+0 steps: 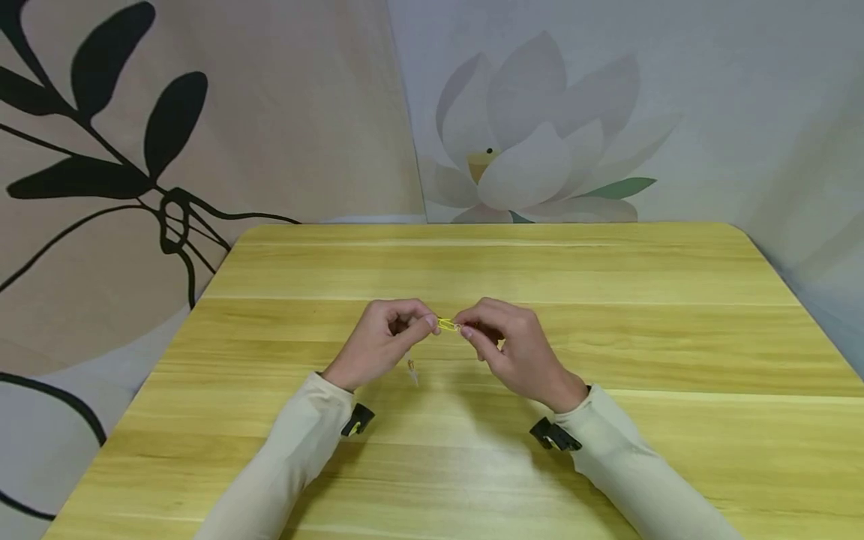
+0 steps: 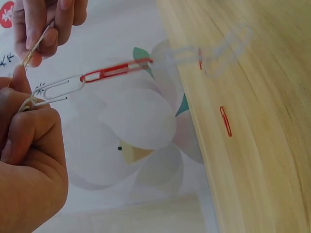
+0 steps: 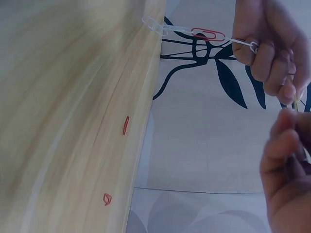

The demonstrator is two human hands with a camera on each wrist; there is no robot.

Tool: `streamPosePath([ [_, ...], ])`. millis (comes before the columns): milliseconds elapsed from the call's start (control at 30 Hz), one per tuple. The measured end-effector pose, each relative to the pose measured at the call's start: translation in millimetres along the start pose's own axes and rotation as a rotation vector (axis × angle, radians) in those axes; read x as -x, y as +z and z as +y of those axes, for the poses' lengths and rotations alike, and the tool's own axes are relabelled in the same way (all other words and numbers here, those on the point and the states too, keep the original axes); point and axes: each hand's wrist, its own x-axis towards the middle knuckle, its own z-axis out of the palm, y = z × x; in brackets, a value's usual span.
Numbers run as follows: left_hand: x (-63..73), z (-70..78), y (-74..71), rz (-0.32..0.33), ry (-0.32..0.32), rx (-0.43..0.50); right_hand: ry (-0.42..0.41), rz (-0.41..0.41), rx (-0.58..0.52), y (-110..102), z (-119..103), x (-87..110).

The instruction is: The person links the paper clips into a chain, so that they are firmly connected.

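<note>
Between my two hands is a yellow paper clip (image 1: 448,325); the left hand (image 1: 381,337) pinches one end and the right hand (image 1: 516,345) pinches the other. Thumbs and index fingertips cover part of it. A chain of linked paper clips dangles from the left hand's fingers: a white paper clip (image 2: 60,89) comes first, then a red paper clip (image 2: 116,70), then paler ones blurred at the lower end. The right wrist view shows the same chain, its red link (image 3: 208,34) hanging just below the left hand.
Loose on the wooden table (image 1: 607,465) lie a red paper clip (image 3: 126,125) and another small red clip (image 3: 107,199). Black bands (image 1: 555,435) sit at both sleeve cuffs. Behind the table's far edge hangs a printed backdrop (image 1: 304,112) with leaves and a flower.
</note>
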Motion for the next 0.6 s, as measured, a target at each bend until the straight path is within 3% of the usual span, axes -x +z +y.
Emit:
streamPosePath([
  [167, -0.1, -2.0, 0.3, -0.021, -0.022, -0.026, 0.077, -0.056, -0.047, -4.4, -3.6, 3.1],
  [367, -1.7, -1.6, 0.7, -0.083, -0.008, -0.067, 0.167, -0.044, -0.185, -8.6, -7.9, -0.6],
  [467, -2.8, 0.8, 0.7, -0.114, -0.016, -0.041, 0.214, -0.027, -0.248, -10.5, -10.0, -3.0],
  [600, -3.8, 5.5, -0.3, -0.140, -0.044, 0.005, 0.222, -0.016, -0.244, -11.7, -11.3, -5.7],
])
